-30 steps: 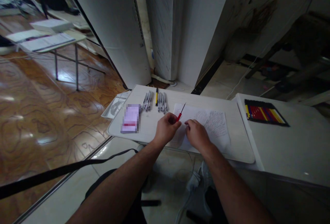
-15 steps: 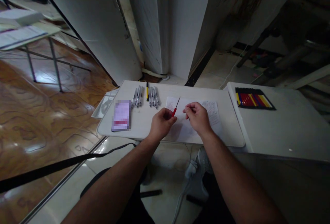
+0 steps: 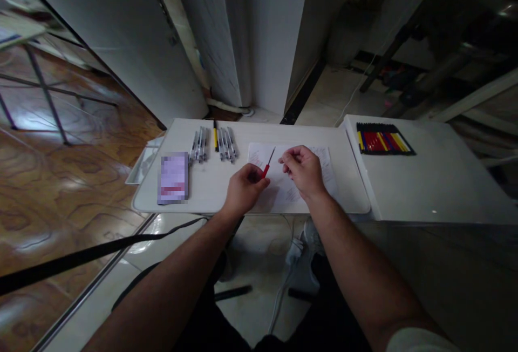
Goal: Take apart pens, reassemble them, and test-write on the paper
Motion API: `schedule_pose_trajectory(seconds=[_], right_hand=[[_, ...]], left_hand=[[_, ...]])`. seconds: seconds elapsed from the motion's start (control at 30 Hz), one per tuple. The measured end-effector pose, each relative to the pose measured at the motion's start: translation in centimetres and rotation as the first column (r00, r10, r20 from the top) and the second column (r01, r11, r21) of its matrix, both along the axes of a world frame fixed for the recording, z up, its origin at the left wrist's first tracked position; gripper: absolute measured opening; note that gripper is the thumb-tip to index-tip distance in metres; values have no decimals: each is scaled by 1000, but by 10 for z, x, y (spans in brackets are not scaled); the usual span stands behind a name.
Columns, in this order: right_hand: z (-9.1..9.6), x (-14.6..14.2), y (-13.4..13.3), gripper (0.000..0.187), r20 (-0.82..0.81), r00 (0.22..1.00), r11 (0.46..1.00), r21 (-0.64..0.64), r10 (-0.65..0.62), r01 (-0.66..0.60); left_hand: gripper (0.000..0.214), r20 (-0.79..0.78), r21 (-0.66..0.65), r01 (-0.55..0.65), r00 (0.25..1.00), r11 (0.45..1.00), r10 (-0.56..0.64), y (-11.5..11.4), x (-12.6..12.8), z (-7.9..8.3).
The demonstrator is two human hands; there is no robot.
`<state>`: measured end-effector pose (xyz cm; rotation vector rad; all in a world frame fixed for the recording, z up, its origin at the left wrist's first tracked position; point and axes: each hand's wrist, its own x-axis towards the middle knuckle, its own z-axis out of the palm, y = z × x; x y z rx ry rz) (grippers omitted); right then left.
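Observation:
My left hand (image 3: 245, 187) pinches a red pen barrel (image 3: 265, 171) between thumb and fingers. A thin dark rod, perhaps its refill, sticks up and right from it. Just to the right, my right hand (image 3: 302, 170) is closed, fingertips pressed together; whether something small is in them is hidden. The two hands are apart, above a white sheet of paper (image 3: 279, 193) with handwriting. Beyond my left hand lie clear pens in two groups, a left group (image 3: 199, 146) and a right group (image 3: 227, 144), with a yellow-and-black pen (image 3: 216, 137) between them.
A phone-like purple rectangle (image 3: 173, 177), blurred out, lies at the left of the white table (image 3: 348, 179). On the adjoining white surface (image 3: 429, 190) is a row of black, red, yellow and blue pens (image 3: 383, 140). A white cable (image 3: 279, 298) runs below.
The view has shifted, so the table sits further left and higher. Both hands keep nearly the same poses, and the red pen barrel stays in my left hand.

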<state>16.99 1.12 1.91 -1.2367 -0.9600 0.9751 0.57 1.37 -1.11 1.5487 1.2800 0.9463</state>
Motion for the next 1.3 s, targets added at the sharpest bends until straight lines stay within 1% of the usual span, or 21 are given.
schedule_pose_trajectory(seconds=[0.23, 0.47, 0.63, 0.9, 1.3], right_hand=[[1, -1, -1, 16, -7, 1000, 1000, -1, 11, -11], [1, 1, 0, 20, -16, 1000, 1000, 0, 10, -10], [3, 3, 0, 20, -20, 1000, 1000, -16, -12, 11], [9, 8, -1, 19, -59, 995, 996, -24, -84, 82], [12, 10, -1, 17, -30, 992, 992, 22, -126, 126]], left_hand=[[17, -31, -4, -2, 1000, 1000, 1, -1, 0, 5], [17, -52, 7, 9, 999, 1000, -8, -1, -1, 4], [14, -86, 29, 16, 996, 999, -13, -2, 0, 6], [11, -145, 52, 12, 989, 999, -5, -3, 0, 8], [9, -177, 76, 27, 984, 997, -13, -4, -1, 9]])
